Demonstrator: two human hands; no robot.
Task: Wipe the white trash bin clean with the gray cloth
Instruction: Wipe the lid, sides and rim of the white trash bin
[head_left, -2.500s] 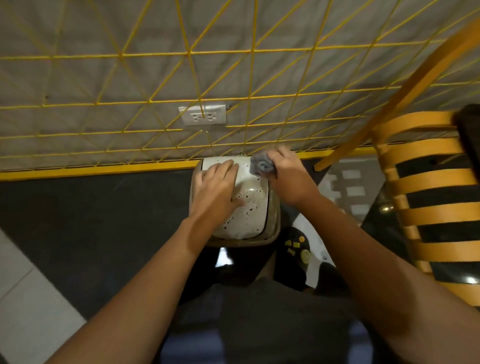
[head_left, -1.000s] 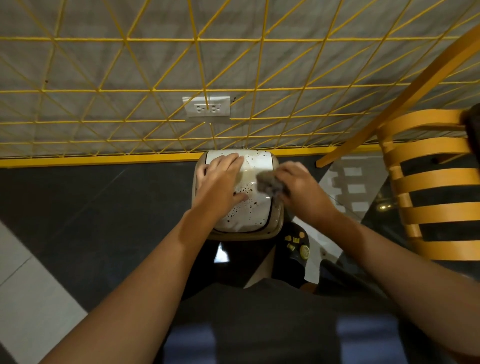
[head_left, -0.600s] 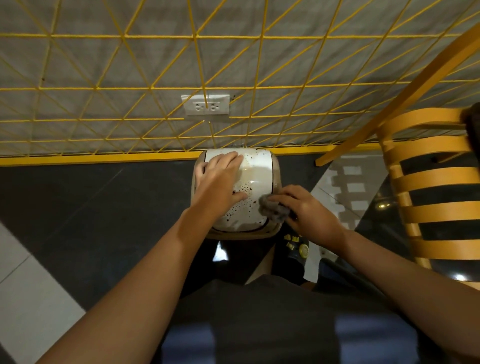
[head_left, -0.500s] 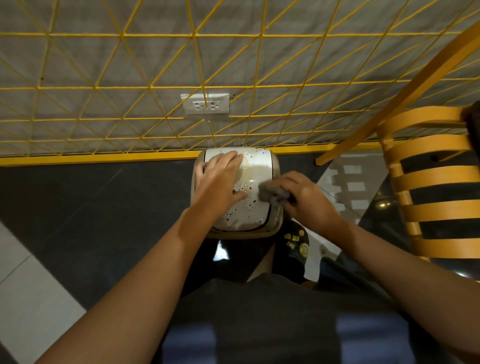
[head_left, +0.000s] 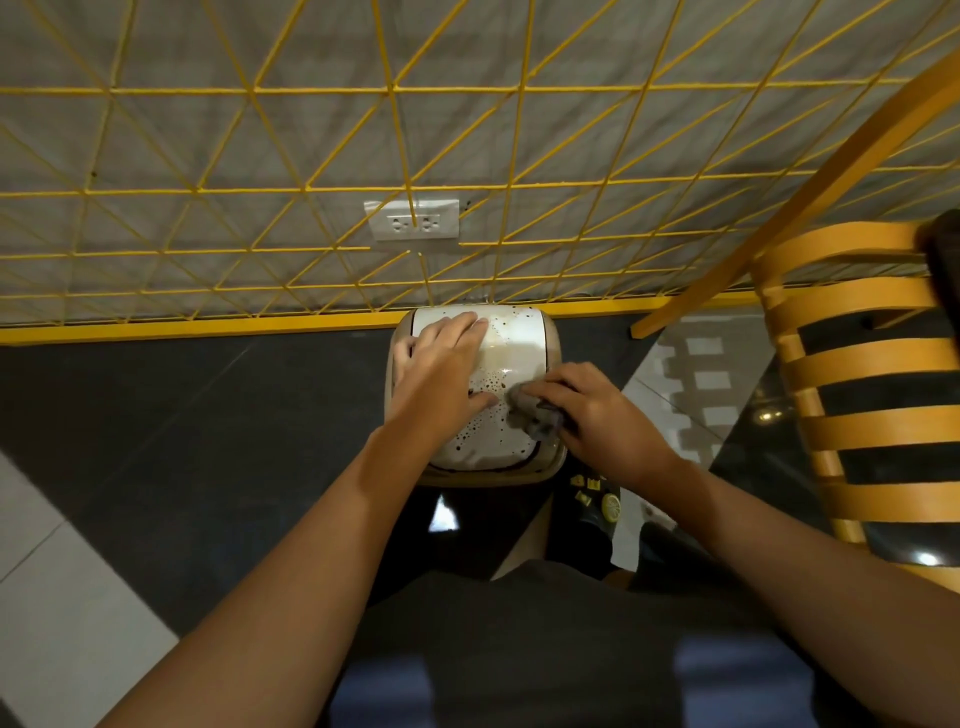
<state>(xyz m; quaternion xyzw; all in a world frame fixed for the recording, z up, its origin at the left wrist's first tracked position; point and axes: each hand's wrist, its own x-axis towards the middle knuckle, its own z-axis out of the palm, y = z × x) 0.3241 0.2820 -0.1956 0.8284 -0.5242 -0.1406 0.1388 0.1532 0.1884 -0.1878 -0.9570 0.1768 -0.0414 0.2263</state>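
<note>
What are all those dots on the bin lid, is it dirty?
Yes. Dark brown specks are splattered over the lid of the white trash bin, mostly its middle and near part, with a brownish smear farther back. The right hand holds the gray cloth against them; the left hand rests on the lid.

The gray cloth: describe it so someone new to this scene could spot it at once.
Below the wall outlet stands the white trash bin. On the right side of its speckled top, the right hand grips the gray cloth. It is a small crumpled dark wad, while the left hand beside it lies flat and empty.
</note>
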